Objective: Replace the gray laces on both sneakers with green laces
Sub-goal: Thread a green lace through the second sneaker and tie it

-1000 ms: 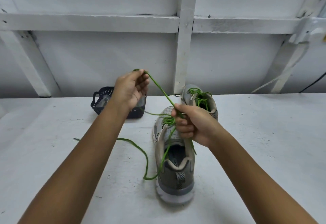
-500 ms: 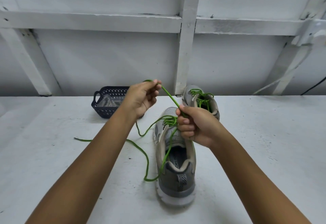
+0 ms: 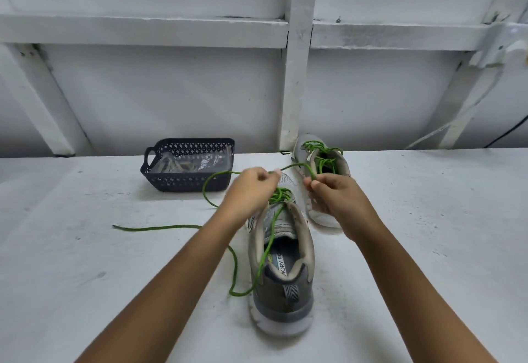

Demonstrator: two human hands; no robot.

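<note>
Seems done with the far sneaker (image 3: 323,159) at the bench's (image 3: 85,248) back edge. Pinching the green lace (image 3: 297,164) with left hand (image 3: 251,188) and right hand (image 3: 334,194) above the half-laced near sneaker (image 3: 281,262) mid-bench; probably leaves upper eyelets and tying.

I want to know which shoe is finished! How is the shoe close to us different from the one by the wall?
The near sneaker is laced only partway, and its green lace trails loose across the table. The far sneaker has its own lace threaded up to the opening. The left hand and right hand pinch the near sneaker's lace; neither holds the far sneaker's. Both sneakers are gray with green laces.
</note>
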